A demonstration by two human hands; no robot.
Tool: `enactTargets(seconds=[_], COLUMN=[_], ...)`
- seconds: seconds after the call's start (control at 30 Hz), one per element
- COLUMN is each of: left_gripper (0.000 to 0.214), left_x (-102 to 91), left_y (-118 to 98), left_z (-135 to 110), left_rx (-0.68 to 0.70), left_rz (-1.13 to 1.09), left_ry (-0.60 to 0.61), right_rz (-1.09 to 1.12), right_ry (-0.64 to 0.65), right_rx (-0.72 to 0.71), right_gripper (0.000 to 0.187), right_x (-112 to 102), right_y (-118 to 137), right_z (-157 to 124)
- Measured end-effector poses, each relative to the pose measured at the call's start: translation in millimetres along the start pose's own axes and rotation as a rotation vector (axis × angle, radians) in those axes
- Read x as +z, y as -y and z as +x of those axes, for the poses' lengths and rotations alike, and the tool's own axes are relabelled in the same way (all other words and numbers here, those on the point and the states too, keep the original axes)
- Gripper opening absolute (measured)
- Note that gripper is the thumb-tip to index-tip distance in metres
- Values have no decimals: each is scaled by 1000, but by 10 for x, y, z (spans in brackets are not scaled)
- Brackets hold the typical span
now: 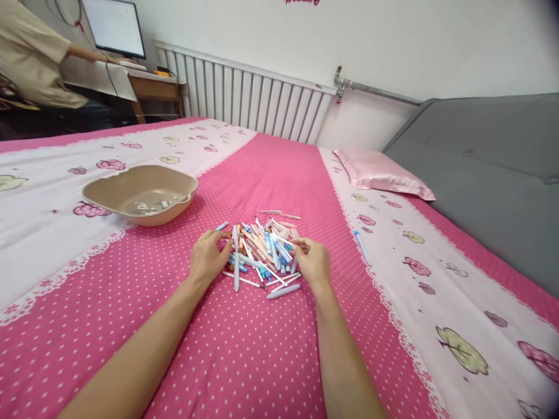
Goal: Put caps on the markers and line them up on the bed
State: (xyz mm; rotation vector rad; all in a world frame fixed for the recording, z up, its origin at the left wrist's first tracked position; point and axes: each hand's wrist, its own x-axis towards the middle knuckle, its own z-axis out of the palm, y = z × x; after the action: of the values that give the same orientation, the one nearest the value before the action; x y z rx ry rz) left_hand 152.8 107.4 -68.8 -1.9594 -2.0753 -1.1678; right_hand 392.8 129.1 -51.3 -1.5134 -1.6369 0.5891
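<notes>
A loose heap of pens and markers (262, 247) in blue, white, peach and brown lies on the pink dotted bedspread. At the heap's left edge is my left hand (208, 255), its fingers curved and the thumb apart, touching the outer pens. My right hand (313, 260) is at the right edge with fingertips pinched at the end of a thin white pen (282, 239). A pale grey-blue marker (236, 259) lies upright in view beside my left thumb. Another grey-lilac marker (283, 291) rests at the near side. My fingertips partly hide the pens under them.
Left of the heap stands a beige plastic basin (140, 195) with small white pieces inside. A blue-capped marker (362, 247) lies off to the right. Farther back are a pink pillow (384, 174), a grey headboard (489, 174) and a white radiator (244, 93). A person (35, 52) sits at a desk with a monitor (114, 26).
</notes>
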Motion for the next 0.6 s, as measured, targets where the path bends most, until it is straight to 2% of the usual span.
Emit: enactTargets(seconds=[0.2,0.3,0.5,0.6], left_gripper=[26,25,23,23], left_x=[-5,-8,-8,-3], left_y=[-12,-22,-23,-15], left_z=[2,1,-4,-6], left_rx=[13,17,8,6], left_rz=[-17,-31,-56,-55], left_ry=[-5,-1,14,15], right_rz=[67,53,-142,-221], right_ry=[-144,-162,55,102], right_rx=[91,137,149,124], right_gripper=[19,20,24,25], right_x=[-290,-354,-275,-248], right_y=[38,-17,-141,-135], right_z=[25,47,52,37])
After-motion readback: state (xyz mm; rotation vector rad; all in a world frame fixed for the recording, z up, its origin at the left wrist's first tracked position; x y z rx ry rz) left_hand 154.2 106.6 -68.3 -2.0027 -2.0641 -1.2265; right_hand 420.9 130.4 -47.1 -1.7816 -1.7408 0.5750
